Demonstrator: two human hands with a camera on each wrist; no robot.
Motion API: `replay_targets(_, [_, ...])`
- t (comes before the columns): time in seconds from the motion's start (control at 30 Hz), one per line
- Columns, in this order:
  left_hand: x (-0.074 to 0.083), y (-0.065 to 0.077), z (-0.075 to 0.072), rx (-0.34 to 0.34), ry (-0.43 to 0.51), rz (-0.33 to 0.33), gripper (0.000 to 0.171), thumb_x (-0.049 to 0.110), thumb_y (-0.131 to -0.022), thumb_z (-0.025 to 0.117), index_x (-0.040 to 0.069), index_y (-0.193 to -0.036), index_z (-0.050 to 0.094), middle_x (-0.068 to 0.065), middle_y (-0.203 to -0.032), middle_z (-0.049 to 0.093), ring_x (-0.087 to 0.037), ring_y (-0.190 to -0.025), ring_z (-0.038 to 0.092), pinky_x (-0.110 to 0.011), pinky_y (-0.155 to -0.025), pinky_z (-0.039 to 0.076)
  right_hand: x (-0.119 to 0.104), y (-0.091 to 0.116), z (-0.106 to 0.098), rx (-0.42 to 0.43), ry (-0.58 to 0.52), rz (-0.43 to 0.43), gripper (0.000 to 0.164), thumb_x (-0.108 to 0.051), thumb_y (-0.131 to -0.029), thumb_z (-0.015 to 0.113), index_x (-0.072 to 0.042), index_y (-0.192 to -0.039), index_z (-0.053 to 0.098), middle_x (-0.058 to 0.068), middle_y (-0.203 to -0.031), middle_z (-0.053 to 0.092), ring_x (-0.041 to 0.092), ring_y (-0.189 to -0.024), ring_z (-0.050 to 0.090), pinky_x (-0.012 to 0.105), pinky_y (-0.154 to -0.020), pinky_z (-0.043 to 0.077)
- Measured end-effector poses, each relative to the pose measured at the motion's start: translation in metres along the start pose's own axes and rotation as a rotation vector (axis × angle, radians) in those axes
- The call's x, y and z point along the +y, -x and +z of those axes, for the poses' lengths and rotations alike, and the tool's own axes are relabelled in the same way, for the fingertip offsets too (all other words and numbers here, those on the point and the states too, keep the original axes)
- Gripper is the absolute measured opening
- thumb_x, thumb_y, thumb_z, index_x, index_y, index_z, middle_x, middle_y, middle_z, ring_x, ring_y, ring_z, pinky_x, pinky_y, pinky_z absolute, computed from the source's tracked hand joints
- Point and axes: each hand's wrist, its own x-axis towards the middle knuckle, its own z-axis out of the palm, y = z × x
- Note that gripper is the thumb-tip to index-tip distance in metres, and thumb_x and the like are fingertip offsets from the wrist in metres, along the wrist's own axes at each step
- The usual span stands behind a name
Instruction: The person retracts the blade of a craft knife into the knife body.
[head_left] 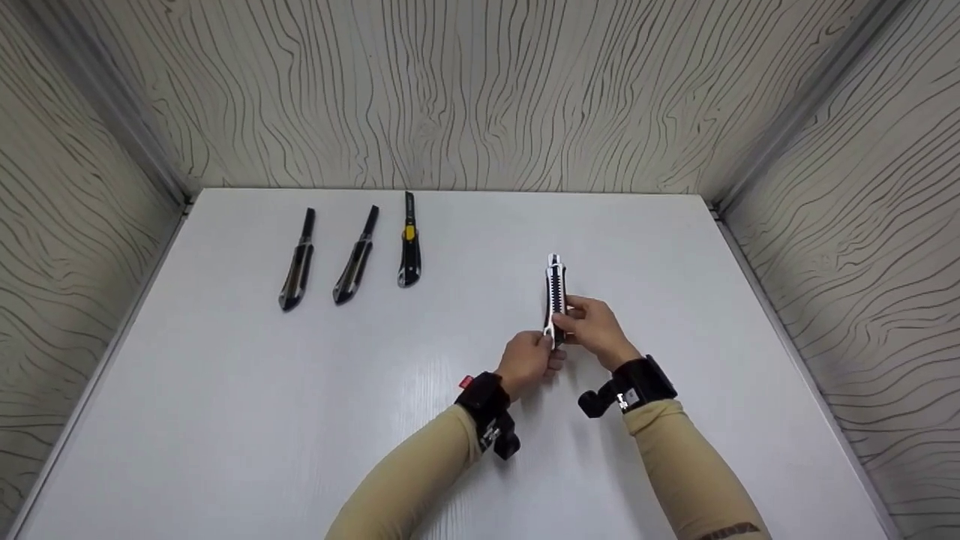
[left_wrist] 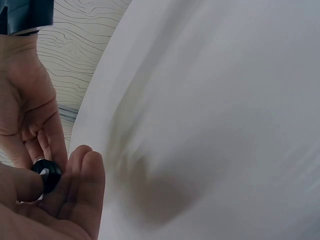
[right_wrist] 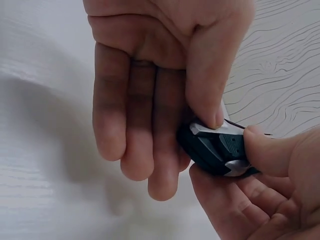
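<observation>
Both hands hold one utility knife (head_left: 556,289) with a silver and black body, raised above the white table. Its silver nose points toward the back wall, and no long blade shows beyond it. My left hand (head_left: 528,357) pinches the rear end between thumb and fingers. Higher up the handle, my right hand (head_left: 597,326) grips the right side, its thumb on the front face. In the right wrist view, the dark butt end of the knife (right_wrist: 215,150) sits between both thumbs and the fingers. The left wrist view shows only a small dark part of the knife (left_wrist: 49,175).
On the back left of the white table (head_left: 300,420) lie two black and silver utility knives (head_left: 298,270) (head_left: 356,259) with dark blades out. Beside them is a black utility knife with a yellow slider (head_left: 409,247). Wood-patterned walls (head_left: 450,97) enclose the back and sides.
</observation>
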Motion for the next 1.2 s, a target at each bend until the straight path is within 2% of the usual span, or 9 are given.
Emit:
replay_targets(0.1, [0.001, -0.001, -0.003, -0.020, 0.005, -0.018, 0.030, 0.012, -0.103, 0.042, -0.008, -0.108, 0.062, -0.015, -0.092, 0.071, -0.012, -0.070, 0.060, -0.025, -0.063, 0.053, 0.001, -0.005, 0.001, -0.008, -0.012, 0.014, 0.050, -0.004, -0.096, 0.056, 0.009, -0.141, 0.041, 0.029, -0.122, 0.061, 0.011, -0.083, 0.066, 0.029, -0.079, 0.060])
replay_targets(0.27, [0.001, -0.001, -0.008, -0.036, -0.015, -0.011, 0.028, 0.009, -0.100, 0.043, -0.009, -0.108, 0.063, -0.015, -0.092, 0.071, -0.012, -0.070, 0.059, -0.024, -0.062, 0.052, 0.003, -0.012, -0.002, -0.013, 0.008, 0.017, 0.048, -0.004, -0.097, 0.055, 0.010, -0.141, 0.041, 0.028, -0.120, 0.062, 0.011, -0.082, 0.065, 0.027, -0.076, 0.059])
replay_targets(0.37, [0.000, 0.001, -0.013, -0.031, -0.048, -0.006, 0.028, 0.008, -0.098, 0.045, -0.008, -0.108, 0.064, -0.016, -0.095, 0.072, -0.011, -0.071, 0.060, -0.024, -0.064, 0.054, 0.004, -0.016, -0.005, -0.005, 0.048, 0.008, 0.048, -0.004, -0.096, 0.056, 0.011, -0.140, 0.042, 0.029, -0.119, 0.062, 0.011, -0.079, 0.065, 0.026, -0.072, 0.059])
replay_targets(0.5, [0.001, 0.004, -0.017, -0.029, -0.084, -0.017, 0.030, 0.010, -0.097, 0.046, -0.007, -0.116, 0.063, -0.016, -0.101, 0.073, -0.011, -0.075, 0.064, -0.028, -0.070, 0.058, 0.006, -0.022, -0.013, 0.009, 0.103, 0.012, 0.049, -0.004, -0.095, 0.057, 0.011, -0.140, 0.042, 0.029, -0.117, 0.063, 0.010, -0.077, 0.065, 0.024, -0.069, 0.058])
replay_targets(0.67, [0.003, 0.007, -0.020, -0.039, -0.081, -0.015, 0.033, 0.011, -0.098, 0.048, -0.007, -0.123, 0.060, -0.014, -0.101, 0.074, -0.013, -0.080, 0.068, -0.033, -0.078, 0.060, 0.010, -0.031, -0.023, 0.024, 0.163, 0.051, 0.049, -0.008, -0.096, 0.058, 0.011, -0.139, 0.043, 0.026, -0.116, 0.062, 0.011, -0.080, 0.064, 0.024, -0.071, 0.058])
replay_targets(0.87, [0.003, 0.011, -0.026, -0.035, -0.081, -0.001, 0.032, 0.011, -0.099, 0.049, -0.008, -0.123, 0.060, -0.014, -0.101, 0.073, -0.012, -0.079, 0.067, -0.031, -0.078, 0.059, 0.016, -0.037, -0.035, 0.059, 0.243, 0.088, 0.049, -0.010, -0.095, 0.059, 0.011, -0.137, 0.046, 0.025, -0.117, 0.061, 0.013, -0.083, 0.064, 0.022, -0.071, 0.056])
replay_targets(1.03, [0.002, 0.013, -0.032, -0.032, -0.083, -0.006, 0.033, 0.013, -0.099, 0.049, -0.007, -0.124, 0.059, -0.013, -0.102, 0.073, -0.012, -0.081, 0.067, -0.032, -0.080, 0.059, 0.021, -0.038, -0.040, 0.091, 0.344, 0.081, 0.048, -0.012, -0.094, 0.059, 0.010, -0.135, 0.048, 0.027, -0.117, 0.062, 0.017, -0.084, 0.063, 0.021, -0.068, 0.051])
replay_targets(1.2, [0.001, 0.014, -0.035, -0.033, -0.082, 0.003, 0.033, 0.013, -0.099, 0.050, -0.007, -0.123, 0.060, -0.011, -0.100, 0.073, -0.013, -0.083, 0.068, -0.031, -0.079, 0.059, 0.026, -0.039, -0.043, 0.122, 0.427, 0.085, 0.048, -0.016, -0.094, 0.059, 0.009, -0.135, 0.051, 0.027, -0.120, 0.062, 0.023, -0.092, 0.063, 0.023, -0.073, 0.049])
